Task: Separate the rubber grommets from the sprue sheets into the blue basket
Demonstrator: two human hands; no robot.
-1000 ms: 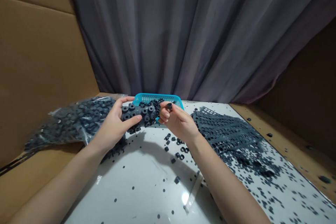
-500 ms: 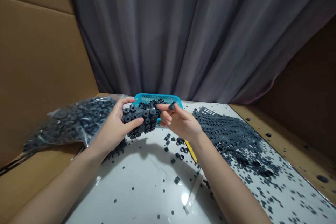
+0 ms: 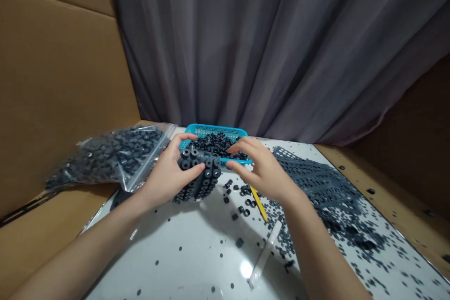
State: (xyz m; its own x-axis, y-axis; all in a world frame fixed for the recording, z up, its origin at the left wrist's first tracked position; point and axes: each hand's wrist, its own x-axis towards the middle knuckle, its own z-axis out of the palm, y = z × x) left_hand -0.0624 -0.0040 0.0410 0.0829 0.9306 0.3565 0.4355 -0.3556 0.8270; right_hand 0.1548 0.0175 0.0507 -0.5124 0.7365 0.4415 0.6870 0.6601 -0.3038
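My left hand grips a dark grey rubber sheet studded with rows of ring-shaped pieces, thumb on the near face and index finger along the far top edge. The sheet is curved and hangs above the table. To its right, my right hand is open, thumb and fingers apart, with its fingertips at the front right of a blue basket. Small black pieces fill the basket. Nothing shows between the right fingers, though some fingers are hidden behind the hand.
A clear zip bag of dark rings lies at the left by a cardboard wall. Perforated black sheets are stacked at the right, among scattered bits. A yellow tool and a clear narrow sleeve lie on the white table.
The small dark piece pinched in my right hand is gone from it. Those fingers have spread and stand near the basket. The view has shifted slightly; my left hand keeps hold of the sheet.
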